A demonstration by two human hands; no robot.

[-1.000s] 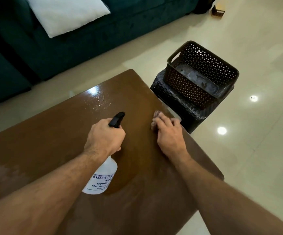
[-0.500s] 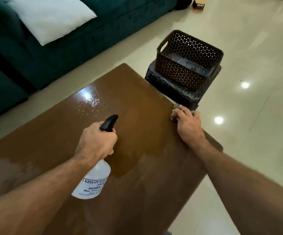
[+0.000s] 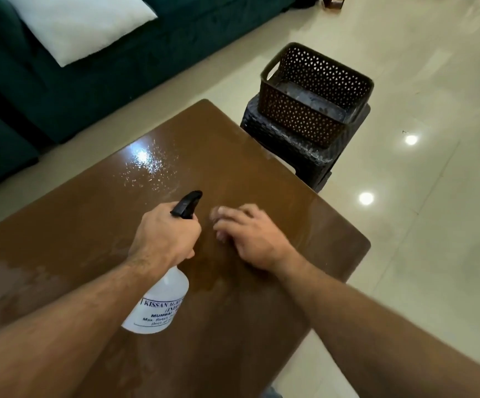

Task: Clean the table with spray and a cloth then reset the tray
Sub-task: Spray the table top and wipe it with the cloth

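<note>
The left hand grips the spray bottle mid-worktop; the right hand, fingers curled, presses something hidden, maybe a cloth. Wet patches near the far edge may streak if missed.

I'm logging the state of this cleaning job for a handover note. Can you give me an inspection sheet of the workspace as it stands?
Surface: brown table, glossy, with wet droplets at the far left part and damp patches near the left edge.
Job's things: spray bottle, clear with black nozzle, held tilted above the table. Cloth: not clearly seen; it may be under the right hand. Brown perforated basket on a dark stool beside the table.
Clutter: nothing seen on the table.
Grip: left hand grips the bottle's neck; right hand lies on the tabletop, fingers blurred.
Cables: nothing seen.
Surroundings: green sofa with white cushion; shiny tiled floor.
</note>
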